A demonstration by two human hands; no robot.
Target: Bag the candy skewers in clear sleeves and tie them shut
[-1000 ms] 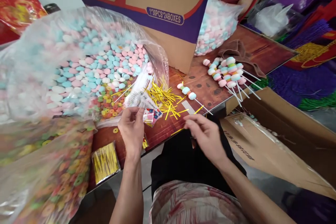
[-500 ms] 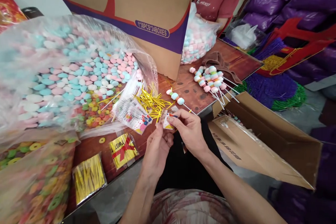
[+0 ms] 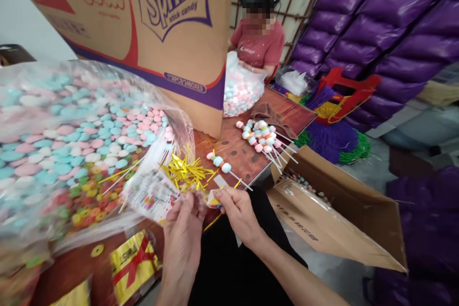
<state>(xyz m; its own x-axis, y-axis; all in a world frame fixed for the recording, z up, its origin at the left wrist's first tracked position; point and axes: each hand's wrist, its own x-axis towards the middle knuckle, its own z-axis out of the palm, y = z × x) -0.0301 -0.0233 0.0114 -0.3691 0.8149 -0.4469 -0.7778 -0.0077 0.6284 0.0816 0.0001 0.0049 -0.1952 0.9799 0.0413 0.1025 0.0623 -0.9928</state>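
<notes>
Small printed wrapper [image 3: 214, 199] now pinched between left hand [image 3: 184, 232] and right hand [image 3: 238, 213] — lifted off stack [image 3: 152, 196] on tabletop [image 3: 236, 148] — both clenched on it.

The big cardboard box [image 3: 143, 24] standing on the counter [image 3: 244, 148] carries the brand "Sprite" in purple outlined letters, with "stick candy" in small print just under it. To the left of that, pale reddish lettering runs across the same face, too washed out to read. Lower down, on the purple band along the box's bottom edge, a small oval label holds a pack count that looks like "1*30PCS*24BOXES", though it is blurred here.
</notes>
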